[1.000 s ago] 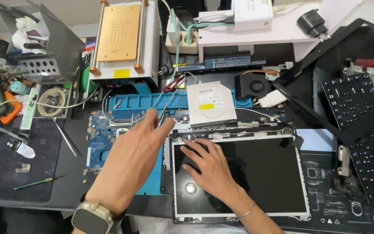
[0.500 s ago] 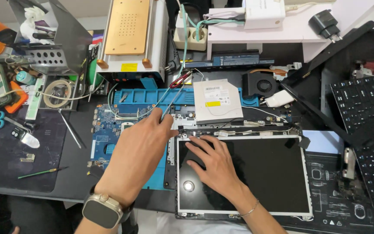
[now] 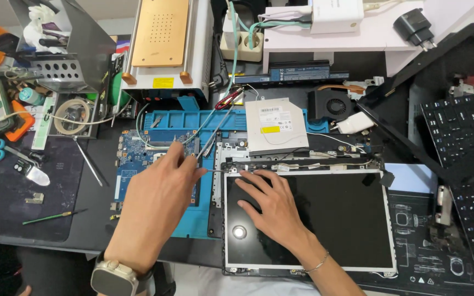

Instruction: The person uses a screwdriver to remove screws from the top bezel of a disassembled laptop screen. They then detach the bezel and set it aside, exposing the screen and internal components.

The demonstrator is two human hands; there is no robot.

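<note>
- Now the left hand pinches a thin screwdriver, tip at the laptop screen's top-left corner.
- Right hand lies open, flat on the screen, holding nothing.

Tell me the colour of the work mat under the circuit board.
Blue: the work mat under the circuit board shows best in the head view, beside the left hand.

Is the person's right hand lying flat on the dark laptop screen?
Yes, the right hand lies palm down with fingers spread on the dark screen panel, near its upper left corner.
</note>
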